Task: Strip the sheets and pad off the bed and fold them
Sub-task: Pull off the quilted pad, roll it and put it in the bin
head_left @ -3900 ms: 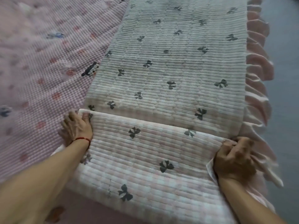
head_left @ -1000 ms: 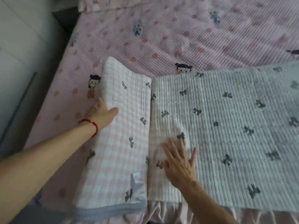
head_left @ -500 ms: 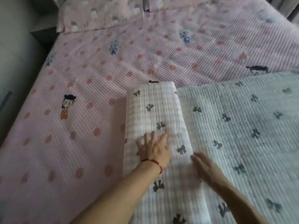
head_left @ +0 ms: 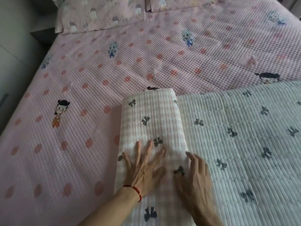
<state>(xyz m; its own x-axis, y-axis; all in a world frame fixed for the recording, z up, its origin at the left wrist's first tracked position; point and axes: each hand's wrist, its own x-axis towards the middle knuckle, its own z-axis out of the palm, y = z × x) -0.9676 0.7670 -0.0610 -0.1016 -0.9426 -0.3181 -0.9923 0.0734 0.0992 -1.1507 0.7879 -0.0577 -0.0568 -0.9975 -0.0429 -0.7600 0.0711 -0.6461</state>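
- My left hand (head_left: 143, 167) lies flat on the folded flap of the pad (head_left: 236, 144), fingers straight and spread, pointing toward 12 o'clock; it grips nothing.
- My right hand (head_left: 193, 175) rests beside it at 3 o'clock, fingers relaxed along the fold's inner edge, holding nothing.
- The quilted, bow-printed pad lies on the pink sheet (head_left: 114, 75), filling the view from 6 to 3 o'clock.
- Its folded flap is a long band; the long axis runs from 6 o'clock up to 12, the far end pointing at the pillows (head_left: 101, 13).
- The unfolded stretch spreads away toward 3 o'clock.
- A red string bracelet (head_left: 136, 191) circles my left wrist.
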